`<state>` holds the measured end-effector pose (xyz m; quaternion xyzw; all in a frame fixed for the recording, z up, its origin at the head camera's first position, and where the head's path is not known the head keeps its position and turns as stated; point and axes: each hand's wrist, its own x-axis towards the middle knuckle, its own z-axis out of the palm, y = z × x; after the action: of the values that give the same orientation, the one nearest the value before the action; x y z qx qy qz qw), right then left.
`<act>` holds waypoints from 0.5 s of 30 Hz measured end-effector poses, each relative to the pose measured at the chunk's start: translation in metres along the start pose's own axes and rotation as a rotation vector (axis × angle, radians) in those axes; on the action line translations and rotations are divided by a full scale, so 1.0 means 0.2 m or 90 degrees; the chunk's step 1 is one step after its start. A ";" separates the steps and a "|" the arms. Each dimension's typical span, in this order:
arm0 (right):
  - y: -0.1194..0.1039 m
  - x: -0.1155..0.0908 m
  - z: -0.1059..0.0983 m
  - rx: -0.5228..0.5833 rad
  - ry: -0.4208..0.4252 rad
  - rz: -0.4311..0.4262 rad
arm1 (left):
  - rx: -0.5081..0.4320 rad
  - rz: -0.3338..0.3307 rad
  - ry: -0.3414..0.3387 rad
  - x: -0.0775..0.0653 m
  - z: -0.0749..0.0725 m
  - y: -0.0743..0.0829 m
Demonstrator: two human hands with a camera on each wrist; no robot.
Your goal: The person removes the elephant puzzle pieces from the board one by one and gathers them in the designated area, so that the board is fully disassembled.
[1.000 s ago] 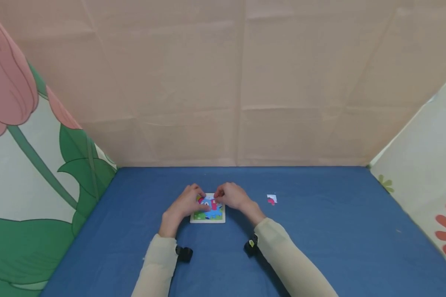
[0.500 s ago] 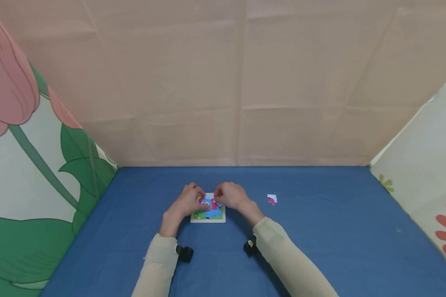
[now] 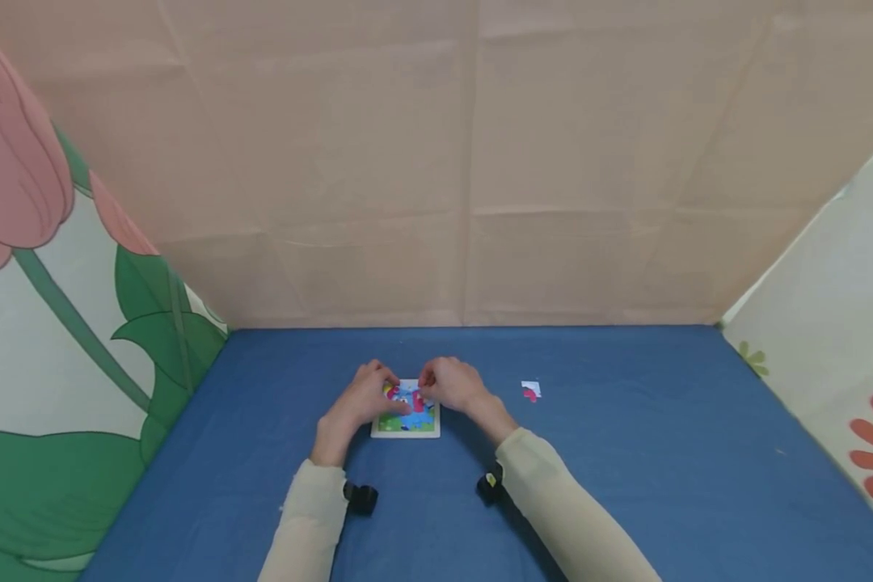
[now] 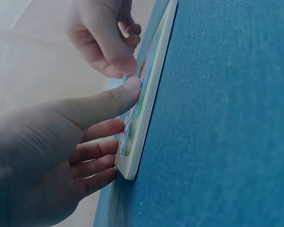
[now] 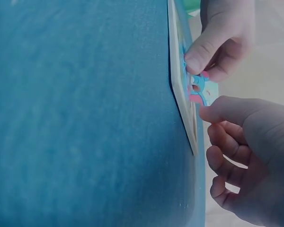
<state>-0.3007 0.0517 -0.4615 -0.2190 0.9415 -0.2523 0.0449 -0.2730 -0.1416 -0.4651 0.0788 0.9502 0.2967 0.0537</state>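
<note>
A small jigsaw puzzle in a pale frame lies flat on the blue-covered table, showing a blue cartoon character on green. My left hand rests at its left side, thumb on the picture, the other fingertips along the frame's edge in the left wrist view. At its upper right, my right hand pinches a puzzle piece between thumb and index finger. That piece stands tilted up from the board in the right wrist view, close below the left thumb. The right hand's other fingers are loosely curled.
A loose white and pink puzzle piece lies on the blue cloth to the right of the board. A beige backdrop rises behind the table, with flower-printed panels at the sides. Both wrists carry black cameras.
Hardly anything moves: both hands stay at the puzzle with nearly the same grip. The whole head view shifts very slightly.
</note>
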 end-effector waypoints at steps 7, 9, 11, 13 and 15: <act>0.00 -0.02 -0.02 0.037 -0.001 -0.014 | -0.002 -0.006 -0.005 -0.01 0.00 0.00; 0.01 -0.03 -0.03 0.043 0.001 -0.019 | -0.003 -0.003 -0.004 -0.01 0.00 0.00; 0.01 -0.05 -0.03 0.052 0.003 -0.022 | -0.006 -0.004 -0.003 -0.01 0.00 -0.01; 0.02 -0.06 -0.04 0.061 0.005 -0.023 | -0.008 -0.006 -0.003 -0.01 0.00 -0.01; 0.02 -0.07 -0.05 0.070 0.009 -0.026 | -0.009 -0.009 -0.003 0.00 0.00 -0.01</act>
<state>-0.2923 0.0653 -0.4550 -0.2334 0.9218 -0.3061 0.0453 -0.2723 -0.1427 -0.4665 0.0725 0.9485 0.3029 0.0582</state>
